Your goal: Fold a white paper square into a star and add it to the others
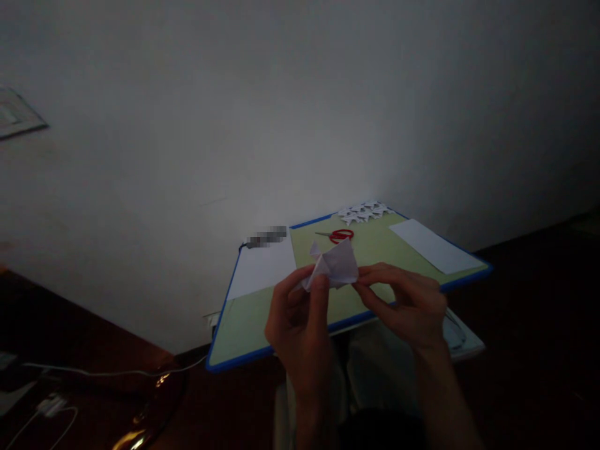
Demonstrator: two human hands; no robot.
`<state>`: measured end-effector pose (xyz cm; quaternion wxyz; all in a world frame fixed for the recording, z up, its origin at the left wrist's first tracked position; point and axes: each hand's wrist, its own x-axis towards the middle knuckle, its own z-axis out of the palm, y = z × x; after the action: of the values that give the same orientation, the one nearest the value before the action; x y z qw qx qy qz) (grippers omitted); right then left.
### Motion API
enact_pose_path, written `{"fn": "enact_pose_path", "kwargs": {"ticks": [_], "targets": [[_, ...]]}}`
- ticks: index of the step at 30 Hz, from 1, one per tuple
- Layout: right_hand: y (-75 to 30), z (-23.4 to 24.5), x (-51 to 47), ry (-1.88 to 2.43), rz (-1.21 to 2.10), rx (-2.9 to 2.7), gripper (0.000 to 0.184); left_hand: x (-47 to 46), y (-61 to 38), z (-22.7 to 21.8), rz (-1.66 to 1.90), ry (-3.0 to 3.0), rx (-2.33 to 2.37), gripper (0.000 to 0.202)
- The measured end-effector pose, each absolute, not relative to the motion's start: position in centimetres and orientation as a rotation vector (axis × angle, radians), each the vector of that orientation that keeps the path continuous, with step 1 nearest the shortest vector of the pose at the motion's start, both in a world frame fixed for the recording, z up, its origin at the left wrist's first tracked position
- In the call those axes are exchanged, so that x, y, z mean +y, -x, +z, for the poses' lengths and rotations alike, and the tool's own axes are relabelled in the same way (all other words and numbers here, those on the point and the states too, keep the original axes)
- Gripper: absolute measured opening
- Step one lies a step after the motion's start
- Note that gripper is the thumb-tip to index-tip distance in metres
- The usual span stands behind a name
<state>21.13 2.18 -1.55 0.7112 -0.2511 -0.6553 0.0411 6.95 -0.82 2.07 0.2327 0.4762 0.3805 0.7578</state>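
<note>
A partly folded piece of white paper [341, 262] is held up over the near part of the table, with creases and pointed flaps. My left hand [302, 319] grips its left side, the thumb pressed on the front and the fingers behind. At the lower right corner, my right hand [405, 300] pinches the paper's edge between thumb and fingertips. Just beyond the paper lie red-handled scissors [341, 236], their blades pointing left. Several small folded white paper pieces [363, 212] lie together at the table's far edge.
The table [248, 331] has a pale green top with a blue rim and stands against a grey wall [281, 112]. White sheets [262, 269] lie at its left, and a white paper [431, 247] at its right. A cable [117, 373] runs at the lower left.
</note>
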Motion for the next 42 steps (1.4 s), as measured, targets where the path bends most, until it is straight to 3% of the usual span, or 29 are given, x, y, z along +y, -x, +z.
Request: {"fn": "enact_pose_path", "kwargs": {"ticks": [13, 18, 32, 42], "targets": [[-20.8, -1.5, 2.0, 0.498, 0.256, -1.285, 0.024, -1.1, -7.5, 2.1, 2.103, -1.233, 1.057, 0.021], [-20.4, -0.8, 1.0, 0.586, 0.405, -1.129, 0.039, -1.1, -7.6, 2.0, 2.070, -1.184, 1.059, 0.023], [-19.0, -0.6, 0.9, 0.525, 0.735, -1.127, 0.039, -0.9, -8.9, 2.1, 2.268, -1.024, 1.206, 0.028], [-17.5, 0.5, 0.4, 0.590, 0.726, -0.959, 0.029, -0.3, -8.4, 2.0, 2.152, -1.035, 0.861, 0.021]]}}
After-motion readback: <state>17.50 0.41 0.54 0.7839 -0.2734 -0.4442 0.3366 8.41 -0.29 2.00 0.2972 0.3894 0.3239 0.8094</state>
